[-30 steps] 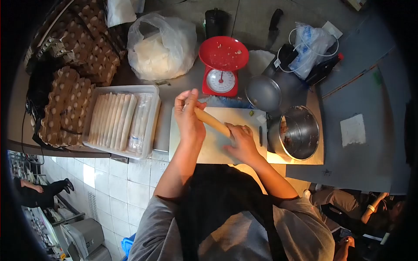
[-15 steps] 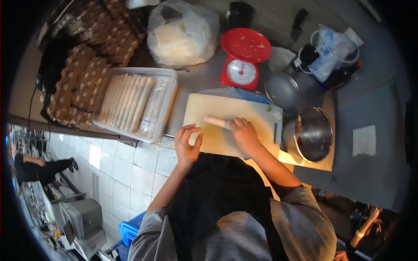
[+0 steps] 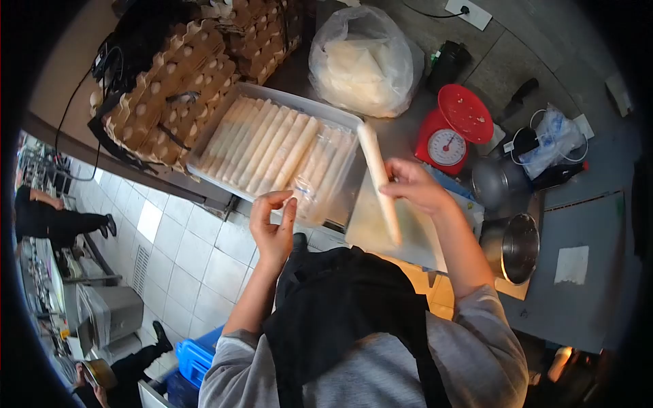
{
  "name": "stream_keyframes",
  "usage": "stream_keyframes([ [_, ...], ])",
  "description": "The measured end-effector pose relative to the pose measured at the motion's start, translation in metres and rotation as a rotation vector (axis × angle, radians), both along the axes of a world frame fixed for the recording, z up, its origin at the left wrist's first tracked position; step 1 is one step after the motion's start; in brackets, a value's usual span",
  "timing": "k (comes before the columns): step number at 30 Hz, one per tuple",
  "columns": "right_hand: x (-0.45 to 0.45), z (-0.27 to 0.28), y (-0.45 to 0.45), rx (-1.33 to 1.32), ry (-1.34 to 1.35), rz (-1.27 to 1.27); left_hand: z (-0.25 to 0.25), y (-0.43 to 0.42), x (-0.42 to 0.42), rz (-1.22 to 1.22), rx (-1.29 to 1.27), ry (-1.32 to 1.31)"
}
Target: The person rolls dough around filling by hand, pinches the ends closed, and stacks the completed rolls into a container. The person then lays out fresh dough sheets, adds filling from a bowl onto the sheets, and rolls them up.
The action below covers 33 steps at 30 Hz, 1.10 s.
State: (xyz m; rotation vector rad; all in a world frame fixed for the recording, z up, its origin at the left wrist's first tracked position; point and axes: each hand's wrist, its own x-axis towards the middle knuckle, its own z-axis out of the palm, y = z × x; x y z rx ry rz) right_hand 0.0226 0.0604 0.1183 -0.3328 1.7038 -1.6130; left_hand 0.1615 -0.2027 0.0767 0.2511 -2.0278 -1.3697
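Note:
My right hand grips a long pale roll near its middle, lifted over the left part of the cutting board. Just left of the roll's upper end is a plastic tub with several similar rolls laid side by side. Clear plastic wrap covers the tub's right side. My left hand is raised near the tub's front edge, thumb and fingertips brought together; whatever may be between them is too small to make out.
Egg trays are stacked left of the tub. Behind stand a bag of pale sheets and a red scale. A metal pot is at the right. Two other people are at the far left and lower left.
The view has shifted left toward the tub. My right hand has lifted the roll off the board and brought it beside the tub. The left hand, apart from the roll, has closed its fingertips.

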Motion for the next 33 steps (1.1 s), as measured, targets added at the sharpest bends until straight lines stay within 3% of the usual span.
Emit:
stream_keyframes([
  [4,-0.021,0.0,-0.104,-0.232,-0.09,-0.231,0.009,-0.066,-0.023,-0.036,0.055,-0.029],
  [8,-0.028,-0.032,-0.166,-0.03,-0.143,-0.382,0.003,-0.117,-0.043,-0.099,0.066,-0.056],
  [13,-0.012,-0.069,-0.184,0.254,-0.057,-0.472,-0.005,-0.151,-0.076,-0.315,0.02,-0.084],
  [15,-0.005,-0.068,-0.193,0.308,-0.023,-0.554,0.003,-0.149,-0.098,-0.44,-0.057,-0.089],
  [19,-0.004,-0.061,-0.196,0.624,0.222,-0.452,0.014,-0.125,-0.162,-0.711,-0.291,-0.013],
  [20,-0.002,-0.053,-0.198,0.6,0.086,-0.491,0.01,-0.113,-0.179,-0.771,-0.28,-0.017],
  [24,0.011,-0.054,-0.205,0.707,0.292,-0.5,-0.021,-0.065,-0.239,-0.996,-0.448,0.095],
  [27,0.019,-0.041,-0.208,0.71,0.298,-0.465,-0.03,-0.055,-0.257,-1.174,-0.743,-0.086],
  [33,0.023,-0.036,-0.213,0.582,0.096,-0.427,-0.036,-0.064,-0.259,-1.123,-0.773,0.071],
])
